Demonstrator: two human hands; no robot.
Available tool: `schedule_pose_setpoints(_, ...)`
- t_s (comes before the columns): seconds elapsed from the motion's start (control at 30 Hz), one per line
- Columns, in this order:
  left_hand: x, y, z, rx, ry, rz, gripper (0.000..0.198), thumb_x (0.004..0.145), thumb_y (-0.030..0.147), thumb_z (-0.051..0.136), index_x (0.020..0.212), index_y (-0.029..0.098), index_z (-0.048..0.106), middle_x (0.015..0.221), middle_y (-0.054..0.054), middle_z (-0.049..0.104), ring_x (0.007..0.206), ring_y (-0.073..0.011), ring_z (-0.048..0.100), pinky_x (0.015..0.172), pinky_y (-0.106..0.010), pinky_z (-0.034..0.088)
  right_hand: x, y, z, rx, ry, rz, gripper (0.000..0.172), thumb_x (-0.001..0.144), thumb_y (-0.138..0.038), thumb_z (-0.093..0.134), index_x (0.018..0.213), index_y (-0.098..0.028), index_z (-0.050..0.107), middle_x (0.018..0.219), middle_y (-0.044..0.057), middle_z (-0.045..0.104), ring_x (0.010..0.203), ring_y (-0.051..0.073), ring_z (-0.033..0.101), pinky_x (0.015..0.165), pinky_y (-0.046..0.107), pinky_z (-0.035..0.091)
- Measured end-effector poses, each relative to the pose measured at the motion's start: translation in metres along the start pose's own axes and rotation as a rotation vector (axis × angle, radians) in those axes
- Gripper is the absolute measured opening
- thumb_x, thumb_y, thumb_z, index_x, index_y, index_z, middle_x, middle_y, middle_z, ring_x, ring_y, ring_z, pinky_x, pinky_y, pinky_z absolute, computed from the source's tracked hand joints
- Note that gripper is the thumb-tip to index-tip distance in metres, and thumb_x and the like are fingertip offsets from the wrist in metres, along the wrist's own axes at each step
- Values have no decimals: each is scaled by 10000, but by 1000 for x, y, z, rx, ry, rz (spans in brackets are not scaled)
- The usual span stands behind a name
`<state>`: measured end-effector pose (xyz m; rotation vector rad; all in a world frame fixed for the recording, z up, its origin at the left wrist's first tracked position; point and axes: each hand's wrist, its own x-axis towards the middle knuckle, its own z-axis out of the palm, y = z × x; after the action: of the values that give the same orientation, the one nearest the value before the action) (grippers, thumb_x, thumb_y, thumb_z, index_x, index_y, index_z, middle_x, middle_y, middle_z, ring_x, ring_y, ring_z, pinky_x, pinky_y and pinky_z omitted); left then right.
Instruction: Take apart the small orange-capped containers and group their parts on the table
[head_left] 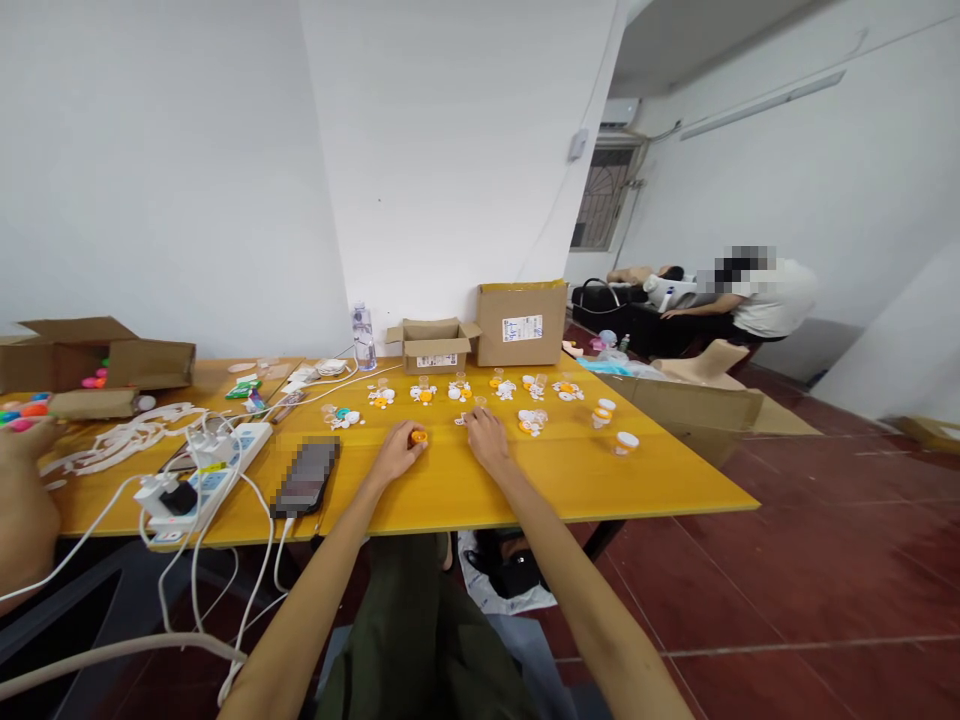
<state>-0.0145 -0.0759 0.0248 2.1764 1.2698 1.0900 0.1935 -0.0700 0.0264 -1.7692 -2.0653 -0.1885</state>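
Note:
My left hand point(400, 452) is closed around a small round orange part point(420, 437) just above the table, near its front edge. To its right, my right hand point(486, 437) reaches down into a small pile of white parts point(460, 420). Its fingers are bent together at the pile, and what they pinch is too small to make out. A small clear cup point(480, 402) stands just beyond these fingertips. Beyond both hands are several small heaps of white and orange parts point(424, 396), with clear cups beside them. One heap on the left includes a teal part point(343, 413).
Several lidded cups point(625, 443) stand at the right on the yellow table point(660, 478). Two cardboard boxes point(521, 325) and a bottle point(364, 338) line the wall. A phone point(307, 475) and a cabled power strip point(217, 490) lie left. Another person point(776, 300) sits far right.

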Motion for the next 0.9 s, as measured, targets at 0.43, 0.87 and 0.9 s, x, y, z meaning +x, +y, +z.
schedule_pose_setpoints(0.43,-1,2,0,-8,-1,-7,145,774,217,596,911,206,643,958,-31,684,979,-210,604,933,-342,466,-2,-4,2,-111,77,-96,301,924,-115,453,1008,-206,728,1127,129,662,1048,236,565,878,344,391)
schedule_pose_setpoints(0.87,0,-2,0,-38,11,20,136,766,199,613,898,205,644,940,-33,683,959,-212,611,922,-355,474,-2,1,7,-20,155,-42,283,880,-72,460,958,-194,702,1011,145,667,988,255,584,858,367,422)
schedule_pose_setpoints(0.9,0,-2,0,-44,11,24,140,765,198,619,903,206,645,943,-31,683,959,-211,613,922,-354,477,-2,0,7,7,173,-63,282,882,-74,458,957,-199,699,1012,142,667,985,256,587,862,371,427)
